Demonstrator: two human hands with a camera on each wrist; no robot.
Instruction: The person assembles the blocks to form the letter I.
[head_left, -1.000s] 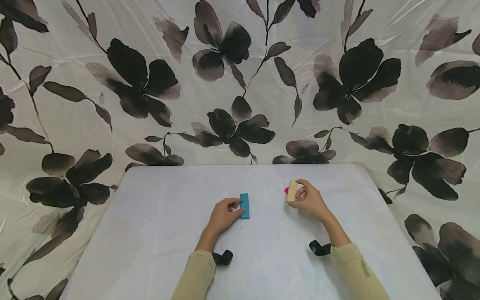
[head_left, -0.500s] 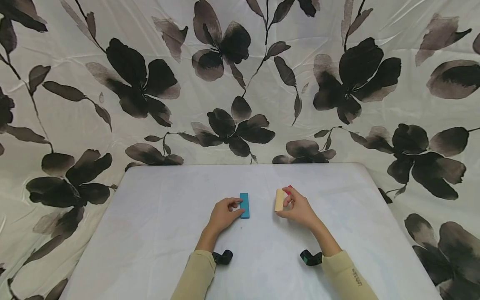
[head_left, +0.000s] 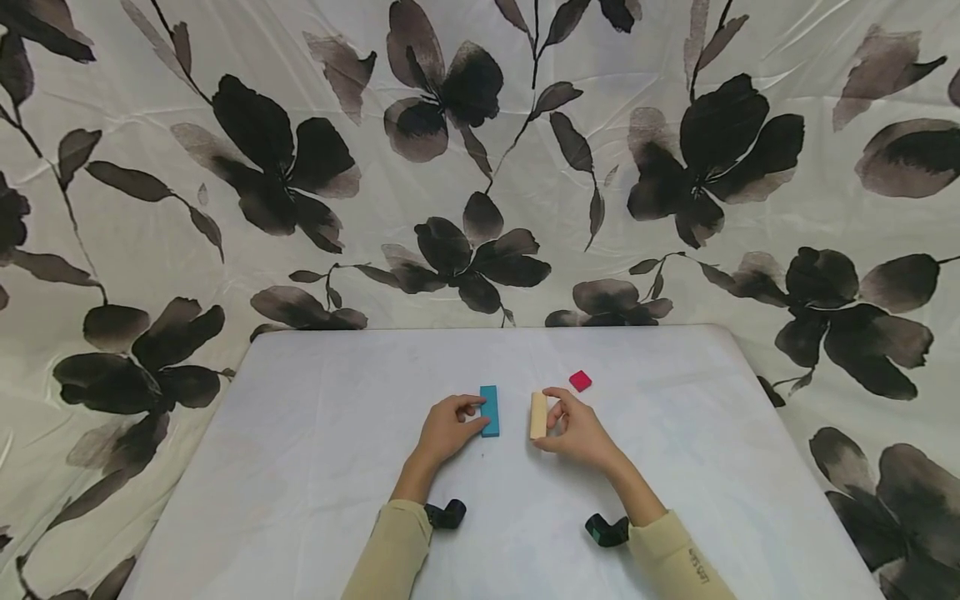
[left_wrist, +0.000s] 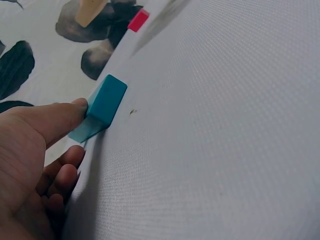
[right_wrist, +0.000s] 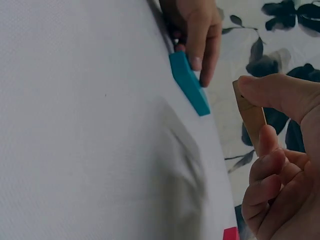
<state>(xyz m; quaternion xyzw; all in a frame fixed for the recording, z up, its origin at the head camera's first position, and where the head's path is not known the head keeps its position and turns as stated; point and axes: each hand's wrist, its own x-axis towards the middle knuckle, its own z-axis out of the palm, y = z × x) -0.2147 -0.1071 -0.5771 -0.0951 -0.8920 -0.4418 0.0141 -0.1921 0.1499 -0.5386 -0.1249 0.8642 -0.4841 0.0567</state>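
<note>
One blue oblong block, resting on the table, gripped by my left hand. One pale wooden block, oblong, held above the surface, pinched in my right hand, apart from the first.

The white counter is carrying a blue block; farther back and to the right, a red block is resting apart from it.

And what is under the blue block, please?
The blue block rests on the white tabletop; the left hand pinches it. The patch directly beneath is covered and cannot be seen.
</note>
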